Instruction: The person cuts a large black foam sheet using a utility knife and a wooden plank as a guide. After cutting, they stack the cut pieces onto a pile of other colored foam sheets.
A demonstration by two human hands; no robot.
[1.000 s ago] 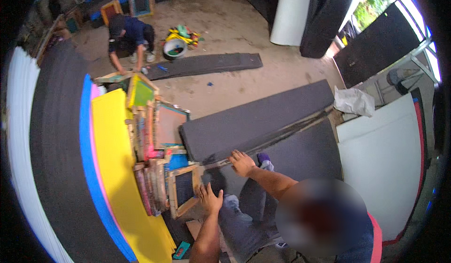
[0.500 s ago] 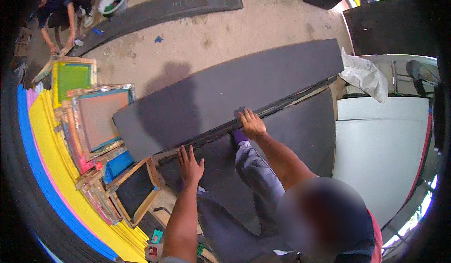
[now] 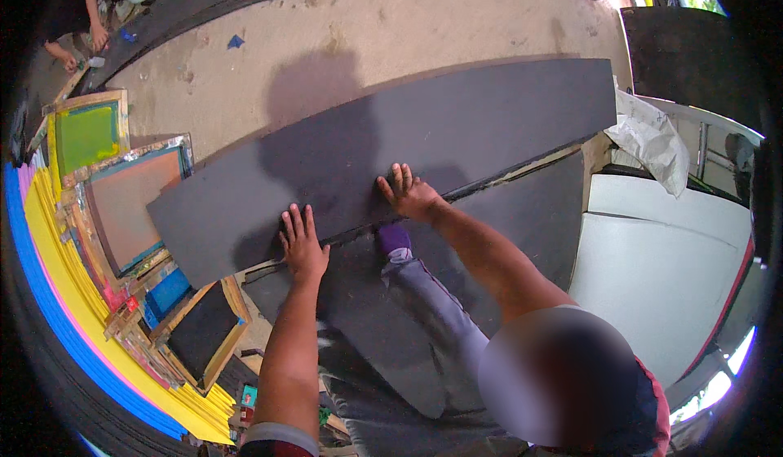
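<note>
A long dark grey sheet [image 3: 489, 114], curved along its far edge, lies across the floor in front of me. My left hand [image 3: 303, 243] rests on its near edge, fingers spread and pointing away from me. Farther right, my right hand [image 3: 410, 194] lies flat on the sheet's surface, also with its fingers apart. Neither hand grips anything. Under the near edge, to the right of my right hand, a lighter strip and dark layers show. My foot in a purple sock [image 3: 393, 238] is close to that edge, on a dark sheet [image 3: 522, 220].
Paint-stained wooden frames [image 3: 122, 212] stand at the left beside stacked yellow sheets [image 3: 77, 273] and blue ones. At right are pale sheets [image 3: 661, 261] and a crumpled white bag [image 3: 652, 139]. A person's hand [image 3: 98, 37] works at the far left by long dark strips [image 3: 245, 0].
Both my hands have moved from the near edge farther onto the grey sheet, their fingers now over its top. The view has shifted, with the frames now farther left.
</note>
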